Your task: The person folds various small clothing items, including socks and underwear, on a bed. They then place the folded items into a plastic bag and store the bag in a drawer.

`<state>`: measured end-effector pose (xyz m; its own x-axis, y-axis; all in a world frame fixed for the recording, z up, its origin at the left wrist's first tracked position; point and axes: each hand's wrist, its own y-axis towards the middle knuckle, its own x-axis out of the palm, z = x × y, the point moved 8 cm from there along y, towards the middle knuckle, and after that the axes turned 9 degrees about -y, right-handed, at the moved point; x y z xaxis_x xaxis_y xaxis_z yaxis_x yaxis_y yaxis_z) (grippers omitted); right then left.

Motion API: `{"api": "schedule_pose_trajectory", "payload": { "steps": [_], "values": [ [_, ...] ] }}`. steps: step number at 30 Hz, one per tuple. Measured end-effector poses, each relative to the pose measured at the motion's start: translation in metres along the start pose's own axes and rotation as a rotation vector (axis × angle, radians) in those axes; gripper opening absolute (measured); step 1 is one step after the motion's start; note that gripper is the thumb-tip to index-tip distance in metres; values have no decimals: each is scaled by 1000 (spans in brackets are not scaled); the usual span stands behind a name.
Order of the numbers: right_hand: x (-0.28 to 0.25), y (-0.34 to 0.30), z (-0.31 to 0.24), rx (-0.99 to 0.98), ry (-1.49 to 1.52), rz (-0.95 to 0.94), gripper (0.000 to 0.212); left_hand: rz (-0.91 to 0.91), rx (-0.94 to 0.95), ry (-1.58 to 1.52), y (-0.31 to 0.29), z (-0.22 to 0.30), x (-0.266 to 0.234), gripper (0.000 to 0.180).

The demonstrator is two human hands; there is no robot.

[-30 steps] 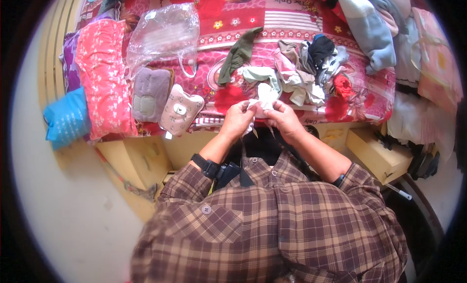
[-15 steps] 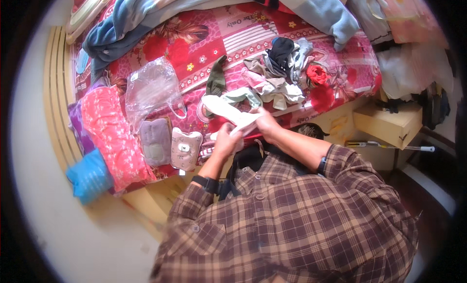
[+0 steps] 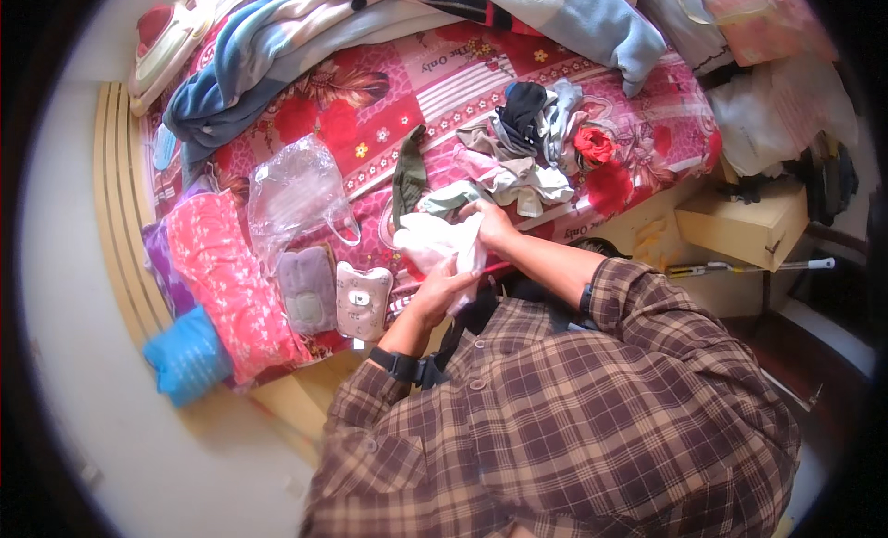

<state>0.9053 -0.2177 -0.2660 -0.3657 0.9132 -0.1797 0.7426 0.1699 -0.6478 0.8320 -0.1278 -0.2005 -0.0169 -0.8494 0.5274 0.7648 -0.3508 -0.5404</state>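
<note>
My left hand (image 3: 438,296) and my right hand (image 3: 492,226) are both closed on a white sock (image 3: 446,244), held bunched and overlapping over the bed's near edge. My left hand grips its lower end; my right hand pinches its upper right side. Just beyond it lies a pale green sock (image 3: 449,197), partly covered by the white one. A dark green sock (image 3: 408,177) stretches out to the left of that. Farther right is a loose heap of socks (image 3: 524,122) in black, grey, pink and white, with a red rolled bundle (image 3: 594,145) beside it.
A clear plastic bag (image 3: 301,196), a grey folded pad (image 3: 306,290) and a beige patterned pad (image 3: 363,302) lie left of my hands. Past them are a pink pillow (image 3: 227,265) and a blue package (image 3: 188,355). A blue blanket (image 3: 250,85) covers the far side. A yellow box (image 3: 745,225) stands right.
The white sock was stretched out flat between my hands; now it is gathered and hangs lower in them. My right hand has shifted slightly up and left. My left hand has moved lower.
</note>
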Motion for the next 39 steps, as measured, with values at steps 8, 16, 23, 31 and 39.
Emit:
{"api": "schedule_pose_trajectory", "payload": {
  "steps": [8, 16, 23, 31, 39],
  "values": [
    [59, -60, -43, -141, -29, -552, 40, 664, 144, 1083, -19, 46, -85, 23],
    [-6, -4, -46, -271, -594, 78, 24, 78, -116, -151, 2, 16, -4, 41],
    [57, -43, -58, -229, -217, -575, 32, 748, 126, 1119, -9, 69, -81, 28],
    [-24, -4, -52, -197, -489, 249, 22, 235, 142, -84, 16, 29, -17, 25],
    [21, -25, -67, -186, 148, -191, 29, 714, 121, 1199, -8, 85, -53, 40]
  ]
}}
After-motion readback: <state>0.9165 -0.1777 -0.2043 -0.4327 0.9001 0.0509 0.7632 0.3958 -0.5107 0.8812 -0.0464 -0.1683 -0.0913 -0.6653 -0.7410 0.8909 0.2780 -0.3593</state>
